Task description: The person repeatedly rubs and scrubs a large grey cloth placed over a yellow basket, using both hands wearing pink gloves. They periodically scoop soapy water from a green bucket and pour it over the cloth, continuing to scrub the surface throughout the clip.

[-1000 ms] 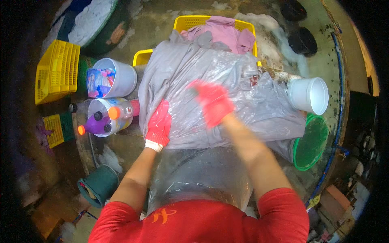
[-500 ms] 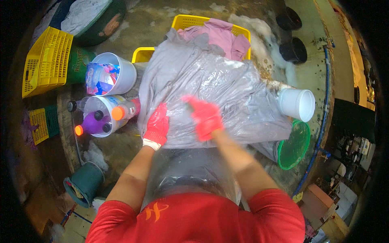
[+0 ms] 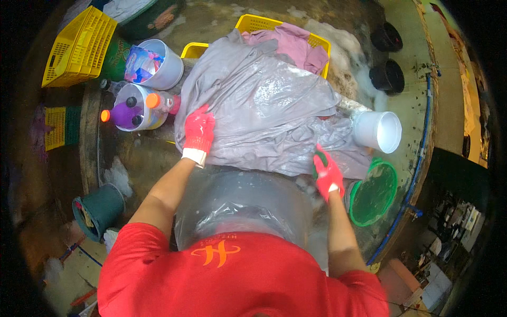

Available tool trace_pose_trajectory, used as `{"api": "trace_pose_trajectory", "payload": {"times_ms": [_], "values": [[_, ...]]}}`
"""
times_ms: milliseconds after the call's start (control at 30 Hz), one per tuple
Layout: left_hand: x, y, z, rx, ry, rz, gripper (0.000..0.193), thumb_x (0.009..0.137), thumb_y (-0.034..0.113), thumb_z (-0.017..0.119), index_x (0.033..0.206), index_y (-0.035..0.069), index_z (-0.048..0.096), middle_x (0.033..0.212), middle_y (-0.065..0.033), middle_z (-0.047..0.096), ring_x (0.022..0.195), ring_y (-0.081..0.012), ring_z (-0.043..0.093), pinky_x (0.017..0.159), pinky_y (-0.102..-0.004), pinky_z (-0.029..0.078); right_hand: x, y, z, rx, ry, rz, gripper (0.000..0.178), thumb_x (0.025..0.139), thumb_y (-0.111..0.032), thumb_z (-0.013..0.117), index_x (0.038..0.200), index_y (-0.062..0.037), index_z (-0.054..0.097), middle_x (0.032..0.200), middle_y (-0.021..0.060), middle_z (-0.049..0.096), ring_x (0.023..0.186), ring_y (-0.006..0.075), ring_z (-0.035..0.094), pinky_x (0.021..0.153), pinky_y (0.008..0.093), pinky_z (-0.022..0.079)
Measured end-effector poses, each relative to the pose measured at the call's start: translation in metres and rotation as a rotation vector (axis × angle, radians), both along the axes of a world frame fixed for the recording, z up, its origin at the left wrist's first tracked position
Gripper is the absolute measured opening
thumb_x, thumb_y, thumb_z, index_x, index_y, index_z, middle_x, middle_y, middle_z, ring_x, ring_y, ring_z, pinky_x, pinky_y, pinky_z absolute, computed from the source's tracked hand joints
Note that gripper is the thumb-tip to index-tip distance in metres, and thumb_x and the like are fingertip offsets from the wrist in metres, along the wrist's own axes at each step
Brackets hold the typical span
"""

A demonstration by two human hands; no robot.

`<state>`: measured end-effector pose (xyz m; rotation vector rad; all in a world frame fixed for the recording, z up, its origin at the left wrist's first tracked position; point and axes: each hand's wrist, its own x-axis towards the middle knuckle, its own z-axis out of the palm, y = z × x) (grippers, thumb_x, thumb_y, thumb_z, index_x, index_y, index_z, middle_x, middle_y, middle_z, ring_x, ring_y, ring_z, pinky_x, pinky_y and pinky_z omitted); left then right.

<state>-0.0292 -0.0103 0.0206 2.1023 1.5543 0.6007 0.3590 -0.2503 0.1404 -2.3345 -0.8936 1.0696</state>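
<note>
A large wet grey cloth [image 3: 248, 100] lies spread and creased in front of me, with soapy, shiny patches on it. My left hand [image 3: 199, 131], in a red glove with a white cuff, is closed on the cloth near its left edge. At the lower right edge of the cloth is my right hand [image 3: 328, 173], gloved in red as well. Its fingers are wrapped round a small dark green object [image 3: 319, 162], mostly covered by the glove, so its kind does not show. A clear plastic sheet covers my front below the cloth.
Beyond the cloth, a yellow basket [image 3: 259, 22] holds pink cloth [image 3: 288, 45]. To the left are a white bucket [image 3: 171, 68] and another bucket [image 3: 156, 120] with bottles. A white tub [image 3: 388, 132] and a green-rimmed container [image 3: 376, 193] stand right. Foam lies on the floor.
My right hand has moved right and toward me, from the middle of the cloth to its lower right edge. The cloth has shifted and shows new folds near my left hand.
</note>
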Motion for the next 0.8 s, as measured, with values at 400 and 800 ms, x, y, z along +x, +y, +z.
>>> {"api": "trace_pose_trajectory", "payload": {"times_ms": [400, 800], "values": [[0.302, -0.083, 0.158, 0.351, 0.357, -0.574, 0.066, 0.093, 0.014, 0.054, 0.151, -0.019, 0.047, 0.164, -0.0359, 0.041, 0.154, -0.0515, 0.036, 0.132, -0.0561, 0.023, 0.024, -0.105, 0.011, 0.218, 0.448, -0.604, 0.053, 0.106, -0.047, 0.071, 0.148, -0.0155, 0.067, 0.085, -0.004, 0.057, 0.062, 0.0121, 0.058, 0.055, 0.0308, 0.047], [0.387, -0.022, 0.172, 0.143, -0.664, -0.171, 0.054, 0.1, 0.03, 0.066, 0.15, 0.008, 0.059, 0.158, -0.0261, 0.051, 0.15, -0.045, 0.044, 0.125, -0.0552, 0.034, 0.057, -0.038, 0.025, 0.422, 0.156, -0.366, 0.06, 0.11, -0.036, 0.066, 0.162, -0.0108, 0.049, 0.142, 0.0125, 0.066, 0.125, 0.0256, 0.064, 0.109, 0.0374, 0.049]]}}
